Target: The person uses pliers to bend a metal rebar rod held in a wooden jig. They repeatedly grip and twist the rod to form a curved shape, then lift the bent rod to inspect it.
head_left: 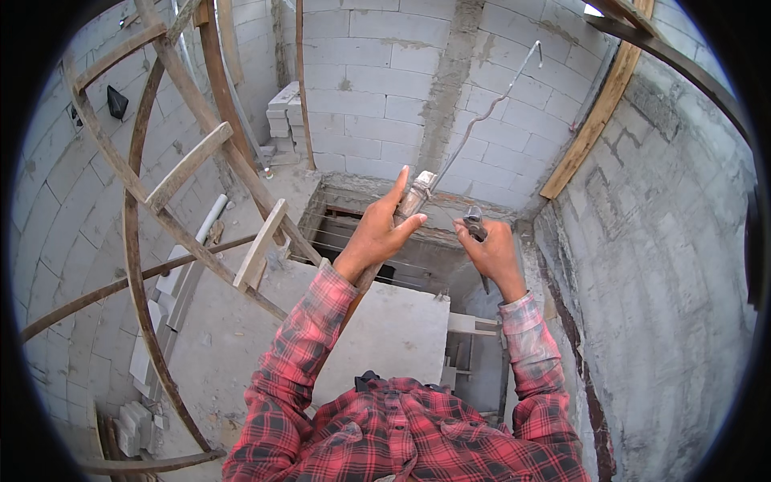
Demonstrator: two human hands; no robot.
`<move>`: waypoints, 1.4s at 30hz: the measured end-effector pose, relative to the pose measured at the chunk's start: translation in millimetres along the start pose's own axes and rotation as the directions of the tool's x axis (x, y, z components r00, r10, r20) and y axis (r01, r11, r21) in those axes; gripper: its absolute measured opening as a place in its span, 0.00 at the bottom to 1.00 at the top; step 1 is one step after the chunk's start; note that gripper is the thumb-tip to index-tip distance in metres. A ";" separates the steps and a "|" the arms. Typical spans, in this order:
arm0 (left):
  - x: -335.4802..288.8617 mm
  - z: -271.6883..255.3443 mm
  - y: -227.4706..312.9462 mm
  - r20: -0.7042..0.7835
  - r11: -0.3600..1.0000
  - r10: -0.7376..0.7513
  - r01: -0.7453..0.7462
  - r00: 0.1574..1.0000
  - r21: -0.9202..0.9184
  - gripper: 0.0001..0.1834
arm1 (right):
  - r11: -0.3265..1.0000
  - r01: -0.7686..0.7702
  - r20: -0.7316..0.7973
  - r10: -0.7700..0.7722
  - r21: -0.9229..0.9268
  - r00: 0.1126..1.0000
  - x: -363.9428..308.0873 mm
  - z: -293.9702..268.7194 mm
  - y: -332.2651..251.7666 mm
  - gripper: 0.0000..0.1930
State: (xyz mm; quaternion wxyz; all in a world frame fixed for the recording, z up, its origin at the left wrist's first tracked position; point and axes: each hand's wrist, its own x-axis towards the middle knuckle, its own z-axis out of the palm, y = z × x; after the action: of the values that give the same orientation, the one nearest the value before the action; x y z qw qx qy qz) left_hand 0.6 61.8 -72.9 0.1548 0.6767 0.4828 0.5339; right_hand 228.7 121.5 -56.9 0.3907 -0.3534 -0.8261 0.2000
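My left hand holds a wooden pole near its upper end, thumb and forefinger stretched along it; its other fingers are mostly hidden. A thin, bent metal rod runs up and away from the pole tip and ends in a small hook. Wrappings bind rod and pole at the tip. In my right hand, to the right of the tip, is a pair of pincers, head up and handles down, fingers closed around them. A faint thin wire seems to lie between the tip and the pincers.
A wooden ladder leans on the left, beside curved wooden strips. Ahead of me an opening in the floor is crossed by thin bars. A pale board lies below my arms. Block walls stand close around.
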 end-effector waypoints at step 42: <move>11.5 -22.8 7.3 0.194 0.930 -0.188 0.238 0.963 -0.279 0.27 | 0.923 -0.167 0.134 0.127 0.347 0.983 -37.4 17.7 -93.5 0.17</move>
State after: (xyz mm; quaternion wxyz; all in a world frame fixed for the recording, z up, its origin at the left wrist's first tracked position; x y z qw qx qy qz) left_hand -16.1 60.7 -52.3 0.3518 0.6304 0.4527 0.5234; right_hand 191.5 30.2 -29.9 0.3866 -0.3263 -0.7673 0.3941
